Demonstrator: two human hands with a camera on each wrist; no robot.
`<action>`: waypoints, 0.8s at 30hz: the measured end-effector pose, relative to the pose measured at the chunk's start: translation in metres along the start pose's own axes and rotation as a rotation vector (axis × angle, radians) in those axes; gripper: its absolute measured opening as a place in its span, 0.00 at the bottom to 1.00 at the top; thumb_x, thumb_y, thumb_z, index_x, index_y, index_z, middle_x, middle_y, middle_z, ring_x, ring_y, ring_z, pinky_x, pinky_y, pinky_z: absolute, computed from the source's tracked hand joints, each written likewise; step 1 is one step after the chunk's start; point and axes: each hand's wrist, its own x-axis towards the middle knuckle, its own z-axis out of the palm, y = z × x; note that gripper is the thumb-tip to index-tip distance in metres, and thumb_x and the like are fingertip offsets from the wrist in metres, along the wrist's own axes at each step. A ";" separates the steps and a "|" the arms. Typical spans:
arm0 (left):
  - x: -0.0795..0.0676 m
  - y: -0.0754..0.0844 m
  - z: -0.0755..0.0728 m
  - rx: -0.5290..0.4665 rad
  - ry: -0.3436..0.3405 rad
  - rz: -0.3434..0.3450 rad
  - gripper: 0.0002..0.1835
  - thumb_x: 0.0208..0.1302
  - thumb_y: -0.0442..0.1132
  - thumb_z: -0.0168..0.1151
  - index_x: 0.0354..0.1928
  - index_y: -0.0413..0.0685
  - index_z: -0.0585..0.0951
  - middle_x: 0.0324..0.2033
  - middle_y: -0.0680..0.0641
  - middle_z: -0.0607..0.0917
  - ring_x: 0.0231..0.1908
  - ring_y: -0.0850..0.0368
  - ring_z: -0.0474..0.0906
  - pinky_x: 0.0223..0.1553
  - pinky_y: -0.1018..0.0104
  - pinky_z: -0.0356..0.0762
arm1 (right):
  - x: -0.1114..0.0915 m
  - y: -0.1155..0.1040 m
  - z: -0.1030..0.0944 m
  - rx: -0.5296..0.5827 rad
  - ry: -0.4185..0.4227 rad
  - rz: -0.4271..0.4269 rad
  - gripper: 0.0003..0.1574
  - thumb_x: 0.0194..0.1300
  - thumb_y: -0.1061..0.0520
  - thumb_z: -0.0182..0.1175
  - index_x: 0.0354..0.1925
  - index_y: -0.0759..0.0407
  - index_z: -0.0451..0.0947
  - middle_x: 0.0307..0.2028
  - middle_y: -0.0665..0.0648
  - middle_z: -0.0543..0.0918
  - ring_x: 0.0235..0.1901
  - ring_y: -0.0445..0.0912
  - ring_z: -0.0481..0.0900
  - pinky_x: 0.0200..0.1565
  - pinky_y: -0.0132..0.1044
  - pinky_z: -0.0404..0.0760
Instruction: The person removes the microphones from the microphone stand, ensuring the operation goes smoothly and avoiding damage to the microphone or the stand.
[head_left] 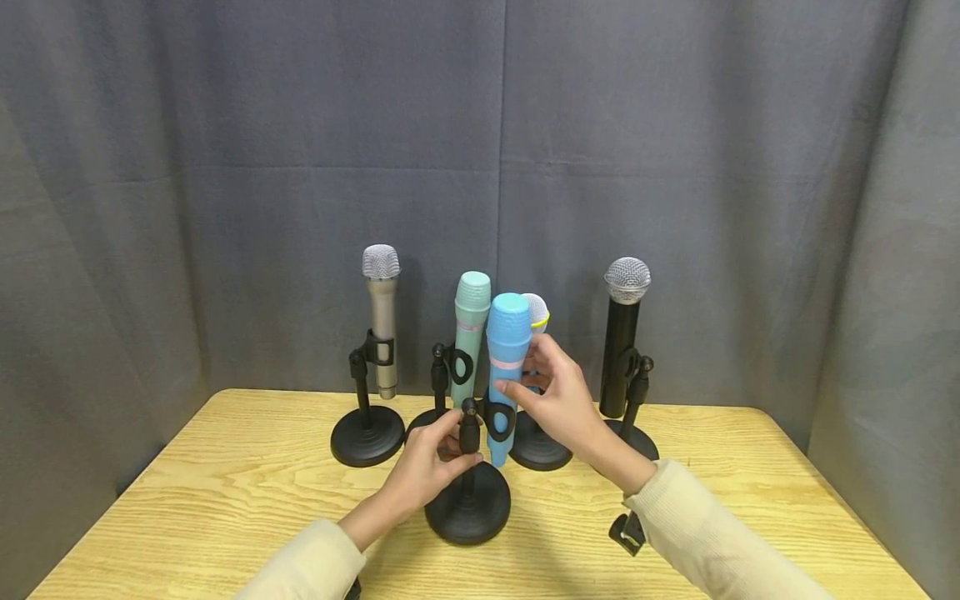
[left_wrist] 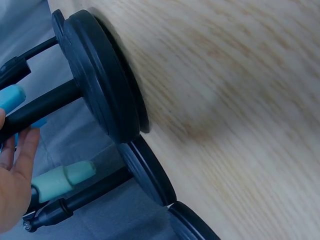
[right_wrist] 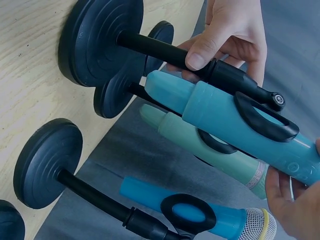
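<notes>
A blue toy microphone (head_left: 508,333) with a pink band sits through the ring clip of a black desk microphone stand (head_left: 468,508), its head up. My right hand (head_left: 558,404) holds the microphone's body from the right, thumb in front and fingers behind. On the stand's pole, just under the clip joint, my left hand (head_left: 427,462) pinches from the left; the right wrist view shows its thumb (right_wrist: 197,60) against the pole. Right behind, a mint-green microphone (head_left: 472,308) rests in another stand's clip.
A champagne-coloured microphone (head_left: 382,308) stands in its stand at back left, and a black one (head_left: 621,350) at back right. Behind my right hand is a blue microphone with a white mesh head (head_left: 536,310). A loose black clip (head_left: 628,532) lies by my right sleeve.
</notes>
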 end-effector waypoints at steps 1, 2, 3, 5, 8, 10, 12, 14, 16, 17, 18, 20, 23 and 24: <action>0.001 0.001 0.000 0.003 0.002 0.004 0.18 0.50 0.32 0.68 0.43 0.49 0.75 0.28 0.50 0.83 0.27 0.62 0.82 0.32 0.74 0.79 | 0.000 -0.001 0.000 0.009 0.001 -0.001 0.30 0.53 0.64 0.65 0.54 0.61 0.66 0.45 0.61 0.80 0.43 0.50 0.80 0.44 0.41 0.80; 0.001 0.001 -0.001 0.006 0.005 0.008 0.18 0.50 0.32 0.68 0.43 0.49 0.75 0.28 0.50 0.83 0.27 0.62 0.82 0.32 0.74 0.79 | 0.001 -0.001 -0.001 0.018 0.001 -0.003 0.30 0.53 0.64 0.65 0.54 0.61 0.66 0.46 0.62 0.79 0.44 0.50 0.80 0.44 0.40 0.80; 0.002 0.002 -0.001 0.009 0.007 0.012 0.18 0.50 0.32 0.68 0.44 0.49 0.75 0.28 0.50 0.83 0.27 0.62 0.82 0.32 0.74 0.79 | 0.001 -0.002 -0.001 0.032 0.001 0.002 0.30 0.53 0.65 0.65 0.54 0.61 0.66 0.46 0.62 0.79 0.44 0.50 0.80 0.44 0.40 0.80; 0.003 0.004 -0.002 0.007 0.008 0.015 0.18 0.50 0.33 0.68 0.44 0.49 0.75 0.28 0.50 0.83 0.27 0.62 0.82 0.32 0.73 0.79 | 0.001 -0.003 -0.003 0.053 -0.001 -0.002 0.30 0.53 0.65 0.64 0.54 0.62 0.66 0.47 0.62 0.78 0.45 0.51 0.80 0.45 0.39 0.80; 0.004 0.006 -0.004 0.015 0.009 0.024 0.19 0.50 0.33 0.68 0.45 0.49 0.76 0.29 0.50 0.83 0.27 0.62 0.82 0.33 0.73 0.79 | 0.002 -0.005 -0.005 0.077 -0.003 -0.010 0.30 0.53 0.66 0.64 0.54 0.63 0.65 0.49 0.63 0.77 0.46 0.52 0.79 0.45 0.39 0.80; 0.004 0.007 -0.005 0.019 0.004 0.032 0.19 0.50 0.33 0.68 0.46 0.49 0.76 0.29 0.50 0.84 0.28 0.62 0.82 0.33 0.73 0.79 | 0.002 -0.007 -0.006 0.078 -0.002 -0.014 0.30 0.53 0.66 0.64 0.54 0.63 0.65 0.49 0.62 0.77 0.47 0.52 0.79 0.45 0.38 0.80; 0.005 0.009 -0.006 0.026 0.002 0.044 0.20 0.50 0.33 0.68 0.46 0.50 0.75 0.29 0.50 0.84 0.28 0.62 0.82 0.33 0.72 0.79 | 0.003 -0.008 -0.007 0.075 -0.001 -0.014 0.30 0.54 0.66 0.64 0.54 0.62 0.65 0.49 0.62 0.77 0.47 0.52 0.79 0.45 0.38 0.80; 0.005 0.010 -0.008 0.032 0.000 0.062 0.20 0.49 0.33 0.69 0.46 0.49 0.75 0.29 0.50 0.83 0.27 0.61 0.82 0.32 0.72 0.79 | 0.003 -0.009 -0.007 0.074 0.000 -0.017 0.30 0.54 0.66 0.64 0.54 0.63 0.65 0.49 0.62 0.77 0.47 0.51 0.79 0.45 0.38 0.80; 0.005 0.011 -0.009 0.038 -0.002 0.075 0.21 0.49 0.33 0.69 0.46 0.48 0.75 0.29 0.50 0.83 0.27 0.61 0.82 0.32 0.71 0.79 | 0.003 -0.010 -0.008 0.073 0.004 -0.024 0.30 0.53 0.66 0.64 0.54 0.63 0.65 0.49 0.62 0.76 0.47 0.51 0.79 0.45 0.37 0.80; 0.005 0.011 -0.010 0.041 -0.002 0.082 0.21 0.49 0.34 0.69 0.47 0.47 0.75 0.29 0.49 0.83 0.27 0.61 0.82 0.32 0.71 0.79 | 0.002 -0.010 -0.008 0.074 0.007 -0.028 0.30 0.53 0.66 0.64 0.54 0.63 0.65 0.49 0.62 0.77 0.47 0.51 0.79 0.45 0.37 0.80; 0.005 0.011 -0.010 0.043 -0.004 0.083 0.22 0.48 0.34 0.69 0.47 0.47 0.75 0.29 0.49 0.83 0.27 0.61 0.82 0.32 0.72 0.79 | 0.002 -0.011 -0.008 0.075 0.010 -0.033 0.30 0.53 0.66 0.64 0.54 0.64 0.66 0.48 0.62 0.77 0.47 0.52 0.80 0.45 0.37 0.80; 0.006 0.011 -0.012 0.045 -0.008 0.085 0.23 0.48 0.34 0.70 0.49 0.45 0.75 0.29 0.49 0.83 0.27 0.61 0.81 0.30 0.73 0.79 | 0.002 -0.012 -0.009 0.078 0.017 -0.041 0.30 0.53 0.67 0.64 0.54 0.64 0.66 0.48 0.62 0.77 0.46 0.52 0.80 0.44 0.36 0.80; 0.006 0.012 -0.013 0.048 -0.019 0.071 0.25 0.48 0.35 0.70 0.50 0.44 0.75 0.29 0.50 0.82 0.27 0.62 0.81 0.29 0.75 0.78 | 0.002 -0.014 -0.009 0.083 0.023 -0.045 0.30 0.53 0.67 0.64 0.53 0.65 0.66 0.47 0.62 0.78 0.46 0.51 0.80 0.44 0.35 0.80; 0.006 0.012 -0.014 0.048 -0.023 0.065 0.25 0.48 0.35 0.70 0.51 0.44 0.75 0.29 0.50 0.82 0.27 0.63 0.81 0.29 0.75 0.78 | 0.002 -0.014 -0.009 0.083 0.025 -0.048 0.30 0.53 0.67 0.64 0.53 0.65 0.66 0.47 0.63 0.78 0.46 0.51 0.80 0.43 0.35 0.80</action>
